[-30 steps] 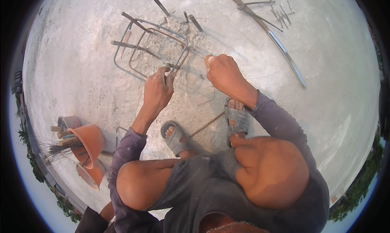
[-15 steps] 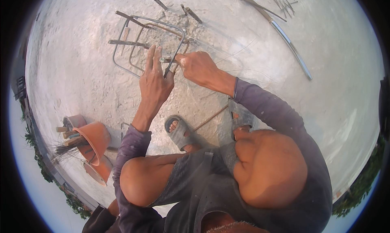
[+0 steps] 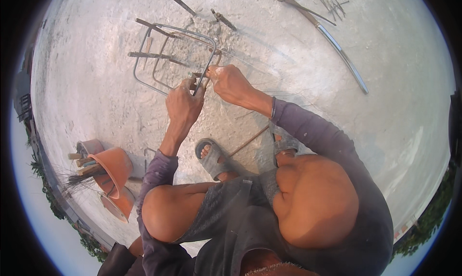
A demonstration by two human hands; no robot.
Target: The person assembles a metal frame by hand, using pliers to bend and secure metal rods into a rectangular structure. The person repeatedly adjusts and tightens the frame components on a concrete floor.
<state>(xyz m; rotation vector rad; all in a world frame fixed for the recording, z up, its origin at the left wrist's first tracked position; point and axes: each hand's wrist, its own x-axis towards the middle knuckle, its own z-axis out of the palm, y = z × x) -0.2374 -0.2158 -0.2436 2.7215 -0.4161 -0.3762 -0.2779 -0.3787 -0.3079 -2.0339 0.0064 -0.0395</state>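
In front of me a bent steel stirrup [image 3: 214,52], a rounded rectangular loop, stands around several rebar stubs [image 3: 153,55] rising from rough concrete. My left hand [image 3: 183,104] is closed at the loop's near corner, its fingers and thumb curled around the bar. My right hand [image 3: 233,86] is closed too, pinching against the side of that corner beside the end of a short stub [image 3: 194,75]. Fine wires [image 3: 281,91] trail out past the right hand and seem to come from it. The fingertips hide the exact point they grip.
Orange buckets [image 3: 109,164] with wooden-handled tools and wire stand at the left. A bar with a shiny metal tube [image 3: 342,54] lies at the upper right, near several short rods [image 3: 333,6]. My sandalled foot [image 3: 211,155] is below the hands, beside a thin rod [image 3: 249,140].
My left fingers, stretched out upward before, have curled down around the corner of the stirrup. My right hand has shifted slightly, staying beside it, and the trailing wires have moved.
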